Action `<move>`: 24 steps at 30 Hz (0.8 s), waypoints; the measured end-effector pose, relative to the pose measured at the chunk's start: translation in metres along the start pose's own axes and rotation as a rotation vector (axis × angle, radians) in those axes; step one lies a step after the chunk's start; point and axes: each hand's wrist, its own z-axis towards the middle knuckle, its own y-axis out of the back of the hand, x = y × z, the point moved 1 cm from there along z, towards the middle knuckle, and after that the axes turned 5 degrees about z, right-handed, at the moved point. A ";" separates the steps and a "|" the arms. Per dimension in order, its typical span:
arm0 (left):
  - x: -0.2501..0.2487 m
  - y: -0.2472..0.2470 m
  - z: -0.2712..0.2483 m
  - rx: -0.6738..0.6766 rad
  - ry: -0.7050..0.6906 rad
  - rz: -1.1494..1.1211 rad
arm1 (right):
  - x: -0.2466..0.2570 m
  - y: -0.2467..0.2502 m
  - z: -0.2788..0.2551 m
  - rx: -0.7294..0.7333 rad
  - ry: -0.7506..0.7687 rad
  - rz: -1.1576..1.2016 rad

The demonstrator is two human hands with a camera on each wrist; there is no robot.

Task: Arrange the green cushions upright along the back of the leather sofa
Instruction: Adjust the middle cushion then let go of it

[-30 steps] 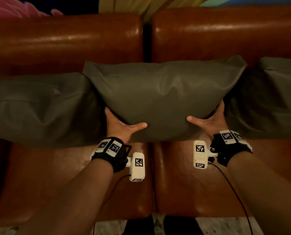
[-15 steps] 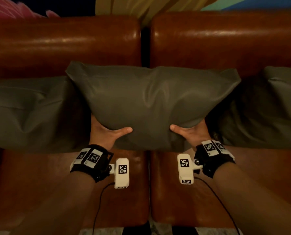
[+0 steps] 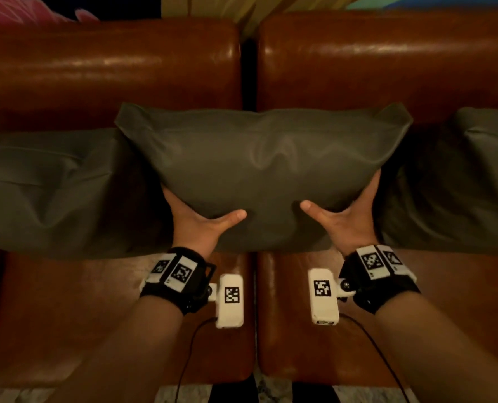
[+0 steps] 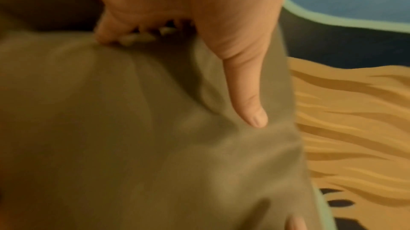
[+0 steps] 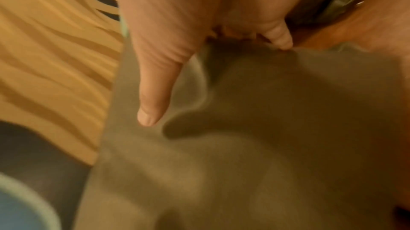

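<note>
A middle green cushion point(image 3: 262, 170) stands upright against the brown leather sofa back point(image 3: 111, 68), across the seam between the two backrests. My left hand point(image 3: 204, 219) grips its lower left part and my right hand point(image 3: 343, 216) its lower right part. Both thumbs lie on the front face and the fingers are hidden behind it. In the wrist views the left thumb point(image 4: 248, 93) and the right thumb point(image 5: 155, 84) press into the fabric. A second green cushion point(image 3: 47, 193) leans on the left and a third green cushion point(image 3: 459, 181) on the right.
The sofa seat point(image 3: 67, 315) lies bare below the cushions, split by a seam in the middle. A pink fabric point(image 3: 24, 10) shows beyond the backrest at top left, and a patterned yellow and blue surface point(image 4: 355, 111) behind the sofa. Cables hang from both wrist cameras.
The middle cushion has shifted left toward the seam and levelled out from a tilt. Both hands kept their grip and the thumbs have come slightly closer together.
</note>
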 end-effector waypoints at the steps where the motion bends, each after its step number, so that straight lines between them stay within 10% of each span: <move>1: -0.004 -0.004 0.002 -0.007 -0.001 -0.011 | 0.006 -0.005 0.001 -0.017 0.031 -0.003; 24: 0.056 -0.033 -0.002 0.134 0.208 0.049 | -0.067 -0.015 -0.004 0.059 -0.091 -0.238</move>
